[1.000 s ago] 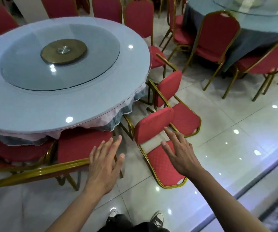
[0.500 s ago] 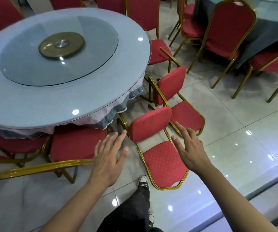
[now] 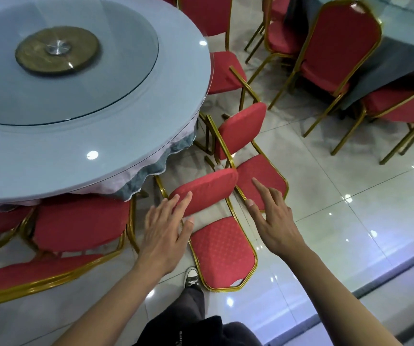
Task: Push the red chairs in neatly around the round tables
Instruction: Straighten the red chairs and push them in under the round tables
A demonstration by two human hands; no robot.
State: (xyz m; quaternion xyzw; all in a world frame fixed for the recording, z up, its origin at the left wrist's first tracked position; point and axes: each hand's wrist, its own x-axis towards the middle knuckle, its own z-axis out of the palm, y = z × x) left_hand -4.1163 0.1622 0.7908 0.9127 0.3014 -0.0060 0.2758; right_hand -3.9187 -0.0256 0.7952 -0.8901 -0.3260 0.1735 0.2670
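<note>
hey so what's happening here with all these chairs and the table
A person is tidying red chairs around a round table with a glass turntable. Both hands are open and reaching down toward a tipped-over chair that lies on the floor beside the table. The left hand is at its padded backrest; contact is unclear. The right hand hovers by a second tipped-over chair. Neither chair is gripped or set upright yet.

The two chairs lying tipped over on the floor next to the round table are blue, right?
Not quite. The head view shows the two tipped chairs, the nearer one and the one behind it, are red with gold frames, not blue. They do lie on the floor beside the round table.
</note>
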